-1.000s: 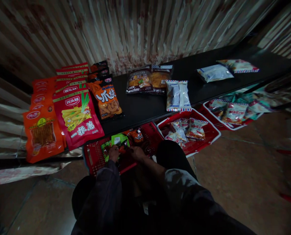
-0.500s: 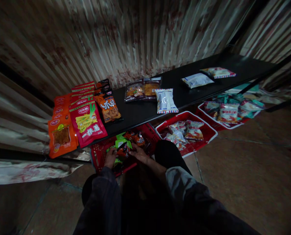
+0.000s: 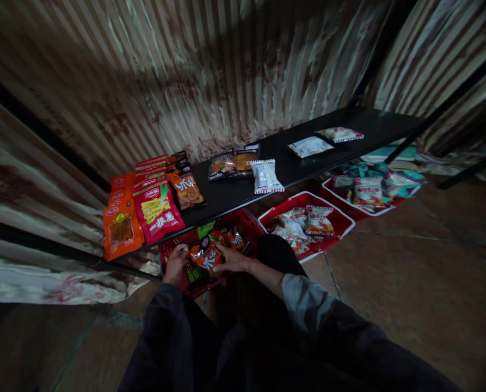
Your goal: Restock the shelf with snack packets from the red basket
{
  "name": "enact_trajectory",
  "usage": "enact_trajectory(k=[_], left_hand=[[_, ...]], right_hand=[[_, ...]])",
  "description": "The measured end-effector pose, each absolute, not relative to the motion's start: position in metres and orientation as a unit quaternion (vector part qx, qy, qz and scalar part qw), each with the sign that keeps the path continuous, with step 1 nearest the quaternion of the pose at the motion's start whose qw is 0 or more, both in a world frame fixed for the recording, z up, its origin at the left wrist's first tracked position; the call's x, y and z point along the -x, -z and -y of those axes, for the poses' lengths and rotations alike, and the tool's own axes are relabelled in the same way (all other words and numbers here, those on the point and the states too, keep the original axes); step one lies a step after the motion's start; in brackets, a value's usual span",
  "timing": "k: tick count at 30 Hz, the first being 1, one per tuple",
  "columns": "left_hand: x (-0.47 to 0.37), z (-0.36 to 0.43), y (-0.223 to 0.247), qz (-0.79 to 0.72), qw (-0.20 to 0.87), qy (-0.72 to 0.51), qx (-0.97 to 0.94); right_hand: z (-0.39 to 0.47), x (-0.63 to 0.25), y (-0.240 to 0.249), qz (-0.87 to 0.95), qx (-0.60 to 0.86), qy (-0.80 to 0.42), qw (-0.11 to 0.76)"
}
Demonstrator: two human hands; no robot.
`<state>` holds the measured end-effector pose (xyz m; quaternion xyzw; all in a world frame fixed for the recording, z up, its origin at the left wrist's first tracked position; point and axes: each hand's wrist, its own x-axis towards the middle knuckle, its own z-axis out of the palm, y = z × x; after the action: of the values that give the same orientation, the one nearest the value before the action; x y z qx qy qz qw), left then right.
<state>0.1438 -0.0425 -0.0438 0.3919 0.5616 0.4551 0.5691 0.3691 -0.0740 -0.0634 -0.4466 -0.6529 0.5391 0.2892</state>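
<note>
An orange-and-black snack bag is held up over the red basket beneath the shelf's front edge. My right hand grips the bag's right side, thumb and fingers around it. At the bag's left end, the fingers of my left hand are curled together and appear to pinch its corner. Green packets and more orange-and-black bags lie in the basket below and behind. Above on the shelf, a matching orange-and-black bag sits beside pink-red bags and orange bags.
The black shelf also carries brown-edged packets and white packets. To the right, a red basket with a white rim and another red basket hold snack bags. A pleated curtain hangs behind; dark shelf posts slant at the sides.
The orange-and-black snack bag has come up out of the basket's contents and turned its printed front into view. Both hands stay on either side of it. The camera view has shifted slightly.
</note>
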Motion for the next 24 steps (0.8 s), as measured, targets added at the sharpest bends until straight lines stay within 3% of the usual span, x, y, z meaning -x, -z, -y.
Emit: enact_trajectory(k=[10, 16, 24], left_hand=[[-0.151, 0.059, 0.051, -0.559, 0.619, -0.466, -0.295], [-0.152, 0.082, 0.072, -0.606, 0.655, -0.319, -0.319], [-0.156, 0.084, 0.085, -0.631, 0.622, -0.344, -0.311]], right_hand=[[0.092, -0.345, 0.076, 0.476, 0.490, -0.620, 0.386], [0.104, -0.322, 0.091, 0.485, 0.562, -0.588, 0.321], [0.121, -0.319, 0.073, 0.413, 0.519, -0.675, 0.324]])
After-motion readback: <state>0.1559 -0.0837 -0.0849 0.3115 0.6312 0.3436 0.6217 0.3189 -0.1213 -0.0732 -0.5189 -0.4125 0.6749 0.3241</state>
